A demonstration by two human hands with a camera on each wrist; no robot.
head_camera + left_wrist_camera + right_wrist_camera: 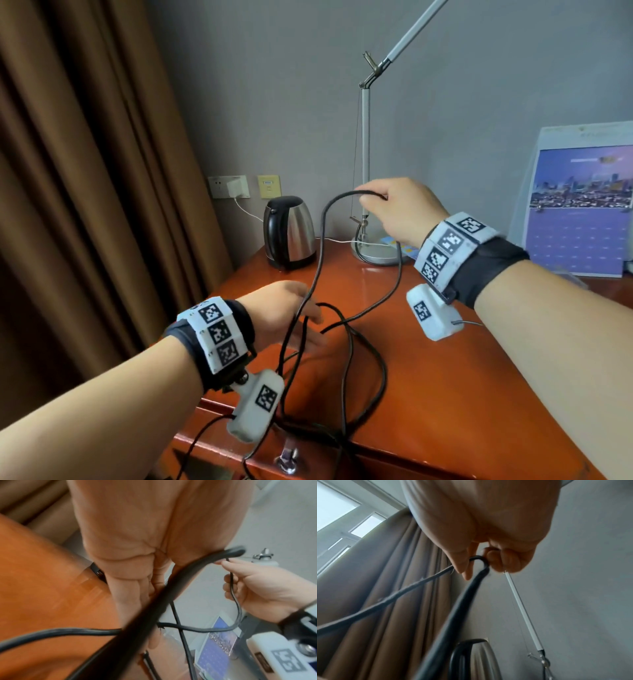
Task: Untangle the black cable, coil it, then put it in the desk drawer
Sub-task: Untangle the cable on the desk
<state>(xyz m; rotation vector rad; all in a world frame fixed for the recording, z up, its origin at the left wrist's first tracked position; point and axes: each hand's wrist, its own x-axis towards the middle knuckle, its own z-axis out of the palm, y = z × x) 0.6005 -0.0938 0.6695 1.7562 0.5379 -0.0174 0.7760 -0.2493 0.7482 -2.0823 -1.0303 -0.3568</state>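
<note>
The black cable [320, 246] lies in tangled loops on the red-brown desk [462, 377], and some strands hang over its front edge. My right hand [371, 198] pinches a bend of the cable and holds it high above the desk's back; the right wrist view shows that pinch [479, 563] on the cable [453, 615]. My left hand [305, 325] hovers lower with straight fingers, and a strand runs across its palm [132, 605]. The cable [137, 622] passes blurred there. The drawer front's metal handle [287, 459] shows below the desk edge.
A steel kettle [291, 233] stands at the back left of the desk. A desk lamp's base [376, 255] sits behind my right hand, and a calendar [582, 205] leans at the right. A brown curtain [85, 205] hangs left. A white charger [236, 186] sits in the wall socket.
</note>
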